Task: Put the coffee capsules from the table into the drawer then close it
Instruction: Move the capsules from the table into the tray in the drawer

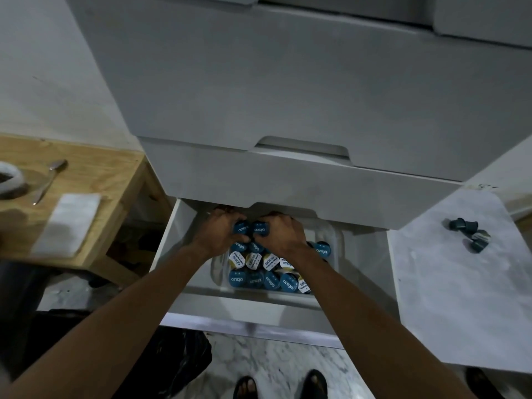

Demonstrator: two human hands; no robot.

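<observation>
Where the person's sandals (315,384) stand on the marbled floor, the bottom drawer (250,319) of a white chest is pulled out toward them. In it sits a clear tray (216,273) packed with stored capsules (260,279), their blue and white-and-gold lids facing up.

Both bare forearms reach over the tray to its far end. The left hand (220,234) has its fingers curled round a first capsule (241,228), a blue one held at the fingertips with its lid turned up. The right hand (283,236) grips a second capsule (259,229) the same way. The two sit side by side between the hands, all but touching, just above the heap in the tray.

Level with the hands on the right, a few dark loose capsules (469,236) lie clustered on a marble table (446,298), well apart from either hand. On the left, a wooden table (95,168) carries a spoon (50,177) and a folded white cloth (69,223). Beyond the knuckles, the upper drawer (288,180) overhangs the open one.
</observation>
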